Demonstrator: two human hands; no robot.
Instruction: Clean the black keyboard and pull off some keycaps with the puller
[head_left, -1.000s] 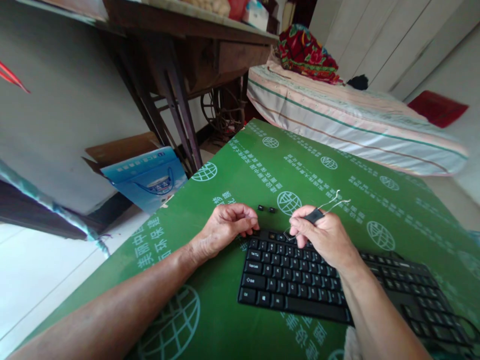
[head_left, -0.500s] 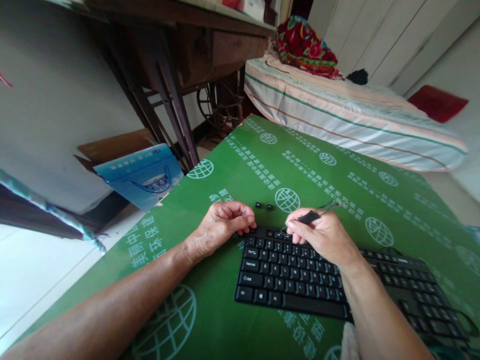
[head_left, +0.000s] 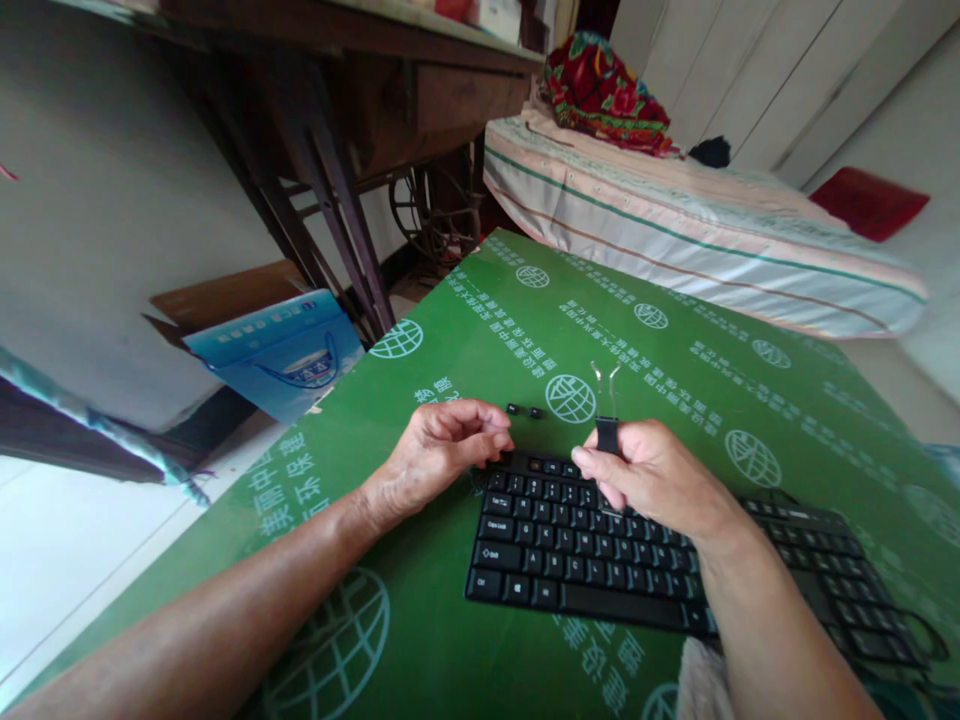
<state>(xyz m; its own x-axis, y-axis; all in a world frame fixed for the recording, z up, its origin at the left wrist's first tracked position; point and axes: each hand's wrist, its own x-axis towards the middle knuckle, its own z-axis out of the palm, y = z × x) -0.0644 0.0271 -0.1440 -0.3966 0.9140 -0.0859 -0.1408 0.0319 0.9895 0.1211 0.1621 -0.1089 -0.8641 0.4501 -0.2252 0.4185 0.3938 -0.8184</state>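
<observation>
A black keyboard (head_left: pixel 592 570) lies on the green tabletop, with a small orange-brown spot showing in its top row where a keycap is off. My left hand (head_left: pixel 459 440) is curled closed, its fingertips against the keyboard's far left corner; part of the grip is hidden. Over the upper rows, my right hand (head_left: pixel 637 460) pinches the black handle of a wire keycap puller (head_left: pixel 607 432). Its two bent wire prongs point up and away from the keys. Two loose black keycaps (head_left: pixel 523 411) rest on the table just beyond the keyboard's top edge.
The green table (head_left: pixel 420 640) bears printed white globes and writing. A black cable (head_left: pixel 926 635) loops at the keyboard's right end. Left of the table stands a blue carrier bag (head_left: pixel 277 350). A dark wooden sewing-machine table (head_left: pixel 337 100) and a bed (head_left: pixel 675 220) lie beyond.
In my right hand the keycap puller has turned from lying slanted to standing upright, prongs pointing away. That hand has shifted slightly right along the top rows. My left hand stays put.
</observation>
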